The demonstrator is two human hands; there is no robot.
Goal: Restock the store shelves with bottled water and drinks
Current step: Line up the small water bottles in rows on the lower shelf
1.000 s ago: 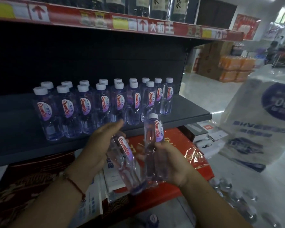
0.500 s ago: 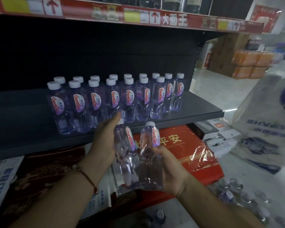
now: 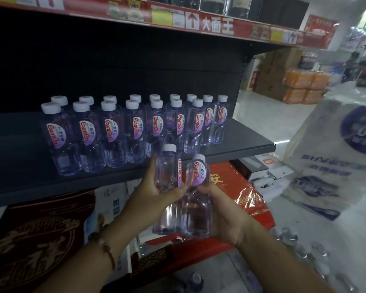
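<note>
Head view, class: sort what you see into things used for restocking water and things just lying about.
Job: left hand, right hand, two held bottles, shelf, shelved bottles.
Lying about: red box, white bag, orange packs.

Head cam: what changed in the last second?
Both hands lifted their bottles toward the shelf; the left hand righted its tilted bottle beside the right hand's bottle. Both grips held; shelved rows unchanged.

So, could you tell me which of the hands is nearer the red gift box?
Right. The right hand overlaps the red gift box in view; the left hand sits further left.
</note>
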